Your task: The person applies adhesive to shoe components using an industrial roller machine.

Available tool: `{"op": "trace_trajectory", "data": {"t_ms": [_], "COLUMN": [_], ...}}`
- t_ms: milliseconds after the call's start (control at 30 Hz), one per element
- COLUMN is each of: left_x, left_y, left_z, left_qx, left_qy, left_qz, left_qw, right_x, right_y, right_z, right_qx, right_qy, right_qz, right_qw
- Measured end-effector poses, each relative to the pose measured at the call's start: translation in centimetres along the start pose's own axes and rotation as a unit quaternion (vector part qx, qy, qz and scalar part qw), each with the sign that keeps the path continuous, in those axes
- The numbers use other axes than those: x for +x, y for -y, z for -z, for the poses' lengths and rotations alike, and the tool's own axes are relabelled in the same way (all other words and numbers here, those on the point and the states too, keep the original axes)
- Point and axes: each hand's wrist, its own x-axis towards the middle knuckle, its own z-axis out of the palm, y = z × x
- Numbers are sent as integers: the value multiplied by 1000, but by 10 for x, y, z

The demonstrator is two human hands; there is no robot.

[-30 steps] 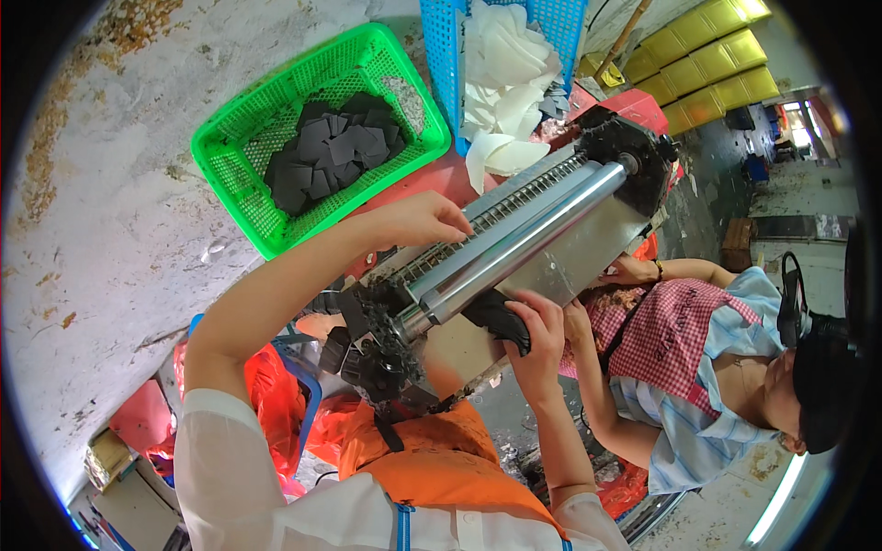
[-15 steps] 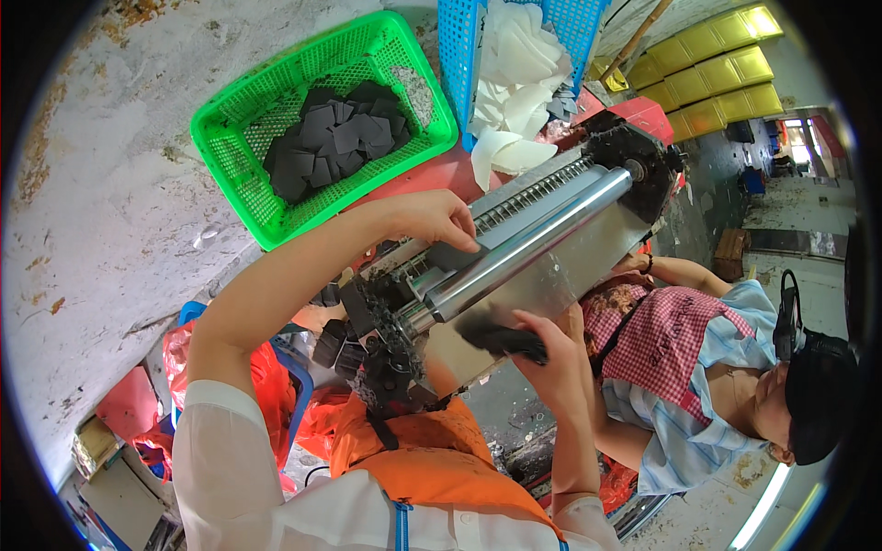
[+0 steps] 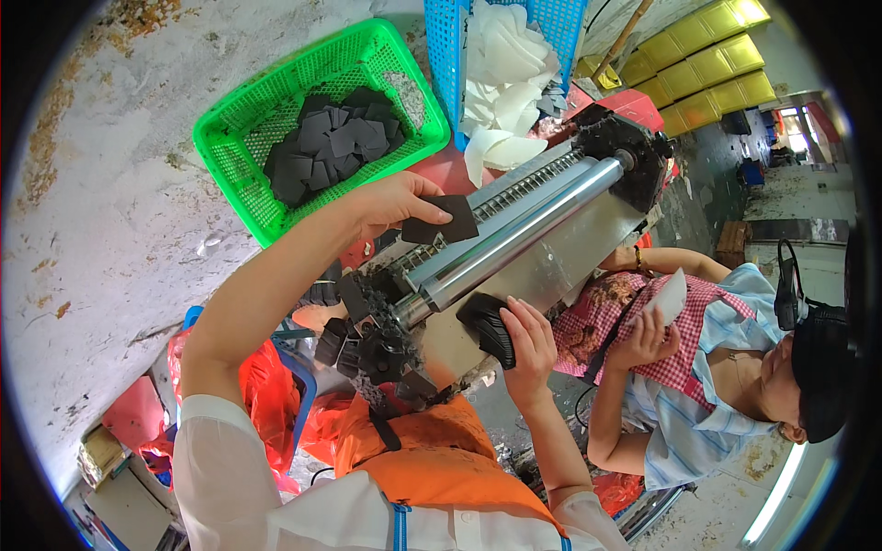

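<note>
Stained pale wall (image 3: 101, 211) spans the left, beside a green basket (image 3: 228, 193) of black pieces (image 3: 335, 142); near it the left hand (image 3: 384, 207) pinches a dark square (image 3: 462, 223) by a chrome roller (image 3: 525, 236), while the right hand (image 3: 530, 349) grips a dark stack (image 3: 487, 329) at the metal plate (image 3: 551, 264), and a co-worker (image 3: 648, 343) holds a white piece (image 3: 669, 296)

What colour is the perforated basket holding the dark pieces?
Bright green: the perforated basket shows best in the head view.
</note>
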Motion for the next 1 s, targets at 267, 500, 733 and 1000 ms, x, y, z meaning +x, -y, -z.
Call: {"op": "trace_trajectory", "data": {"t_ms": [267,500,733,1000], "left_x": [16,24,9,25], "left_y": [9,16,1,14], "left_z": [-11,-9,0,-8], "left_qx": [19,190,-75,29], "left_qy": [80,-7,-15,92], "left_qz": [19,11,-22,22], "left_qw": [996,982,997,995], "right_x": [19,12,0,19], "right_y": [-1,3,-10,-3], "right_z": [13,20,-15,29], "right_qx": [285,78,72,309], "right_qy": [-19,134,1,162], "right_qz": [-205,-108,-41,-325], "right_qw": [936,982,997,879]}}
